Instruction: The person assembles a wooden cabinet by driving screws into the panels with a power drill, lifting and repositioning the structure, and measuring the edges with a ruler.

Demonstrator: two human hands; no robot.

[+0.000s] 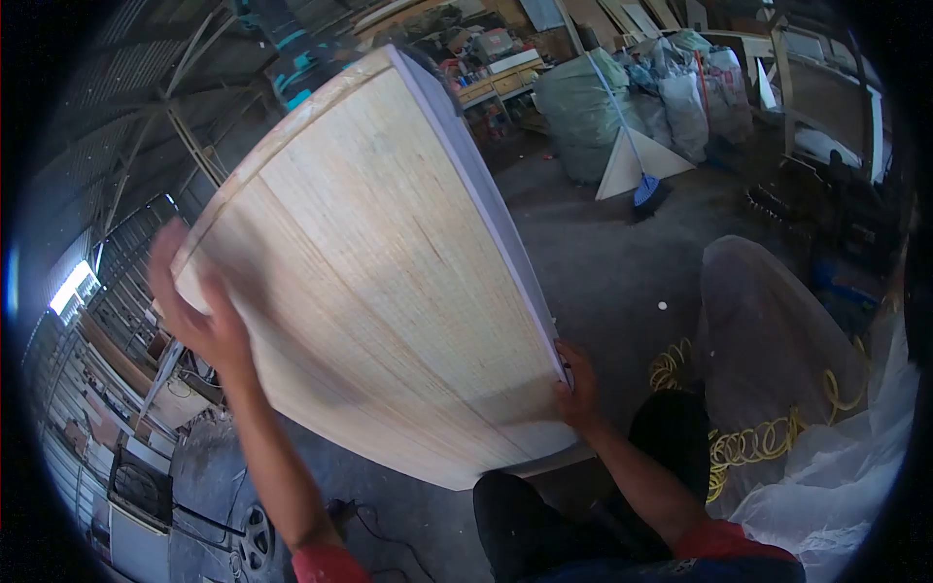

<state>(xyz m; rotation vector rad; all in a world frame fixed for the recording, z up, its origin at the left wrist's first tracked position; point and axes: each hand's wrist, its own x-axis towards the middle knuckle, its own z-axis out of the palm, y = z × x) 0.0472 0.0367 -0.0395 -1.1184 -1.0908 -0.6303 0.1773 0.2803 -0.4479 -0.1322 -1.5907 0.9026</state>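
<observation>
A large pale wooden panel (pixel 369 262) with a slightly curved face and straight grain fills the middle of the view, tilted in front of me. A light lilac-white strip runs down its right side. My left hand (pixel 209 311), a little smeared by motion, grips the panel's left corner, its thumb on the face and its fingers round the edge. Low on the right edge, my right hand (pixel 575 387) is closed round the side of the same panel. The panel hides some of the right fingers.
Yellow coiled air hose (pixel 753 447) and translucent plastic sheeting (pixel 816 505) lie at my right. Stuffed sacks (pixel 583 107) and a blue broom (pixel 645 189) stand farther back. A wheel (pixel 256 537) and a dark cable (pixel 394 539) are low left. Something teal and black (pixel 296 73) shows behind the panel's top.
</observation>
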